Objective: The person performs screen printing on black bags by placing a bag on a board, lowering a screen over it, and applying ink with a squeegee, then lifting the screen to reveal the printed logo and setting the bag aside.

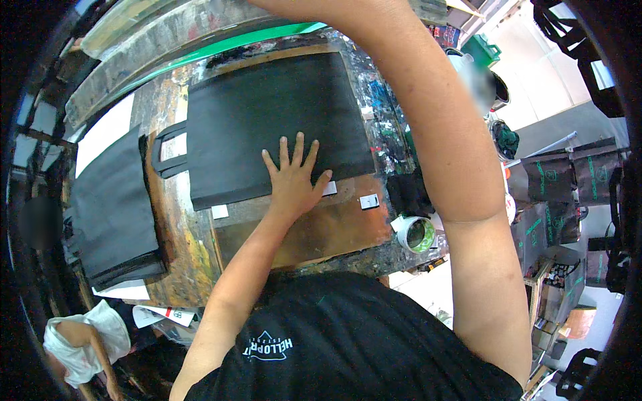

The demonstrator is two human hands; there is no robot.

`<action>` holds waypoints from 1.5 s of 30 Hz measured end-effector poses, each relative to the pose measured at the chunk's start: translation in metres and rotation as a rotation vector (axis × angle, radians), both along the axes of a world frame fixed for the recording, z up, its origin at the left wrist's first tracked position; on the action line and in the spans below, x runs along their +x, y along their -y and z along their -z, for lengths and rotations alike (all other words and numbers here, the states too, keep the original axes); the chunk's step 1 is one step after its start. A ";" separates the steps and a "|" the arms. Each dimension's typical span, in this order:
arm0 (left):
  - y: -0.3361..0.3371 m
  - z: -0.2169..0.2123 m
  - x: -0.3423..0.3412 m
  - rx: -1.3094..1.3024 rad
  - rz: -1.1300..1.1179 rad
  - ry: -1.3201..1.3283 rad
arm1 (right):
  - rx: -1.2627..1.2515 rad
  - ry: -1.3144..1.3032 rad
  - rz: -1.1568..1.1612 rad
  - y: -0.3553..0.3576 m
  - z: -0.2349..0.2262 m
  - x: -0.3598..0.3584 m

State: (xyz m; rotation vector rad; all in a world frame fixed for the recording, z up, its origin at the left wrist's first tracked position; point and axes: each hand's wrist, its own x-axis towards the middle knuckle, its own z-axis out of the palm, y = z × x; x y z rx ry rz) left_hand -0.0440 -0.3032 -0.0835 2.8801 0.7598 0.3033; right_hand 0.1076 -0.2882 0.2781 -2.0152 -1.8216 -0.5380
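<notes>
My left hand (294, 175) lies flat with spread fingers on the lower part of a black bag (267, 113). The bag is laid out smooth on a brownish board (314, 227), and its handle loop (170, 148) sticks out to the left. Small white pieces (369, 202) sit on the board along the bag's near edge. Across the right side, my right forearm (435, 107) reaches up and bends left at the top edge; the right hand itself is beyond the picture.
A stack of black bags (114, 214) lies left on the paint-stained table (184, 247). A long frame with a green strip (221, 45) runs along the far side. A tub with green contents (416, 235) stands right. Printed black bags (548, 177) are farther right; another person (93, 341) is lower left.
</notes>
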 end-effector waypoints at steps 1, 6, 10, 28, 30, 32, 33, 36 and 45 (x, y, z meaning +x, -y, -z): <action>0.002 -0.003 0.004 0.005 0.026 0.025 | -0.020 -0.002 0.025 0.006 -0.007 0.000; 0.008 -0.002 0.011 0.010 0.057 0.079 | -0.160 -0.133 -0.011 0.028 -0.030 -0.004; 0.007 0.005 0.009 0.010 0.030 0.073 | -0.105 -0.100 0.041 0.013 -0.016 -0.017; -0.053 -0.069 -0.195 -0.791 -0.404 1.056 | -0.287 -0.012 0.020 0.079 0.169 -0.033; -0.046 -0.038 -0.202 -0.694 -0.439 0.939 | -0.274 -0.041 0.056 0.080 0.202 -0.026; -0.040 -0.022 -0.206 -0.470 -0.520 0.806 | -0.287 -0.063 0.065 0.077 0.206 -0.024; -0.039 -0.015 -0.207 -0.359 -0.554 0.736 | -0.307 -0.072 0.069 0.078 0.203 -0.021; -0.040 -0.009 -0.212 -0.162 -0.565 0.602 | -0.382 -0.097 0.048 0.081 0.195 -0.026; -0.044 0.006 -0.217 -0.318 -0.545 0.671 | -0.358 -0.118 0.013 0.112 0.209 -0.061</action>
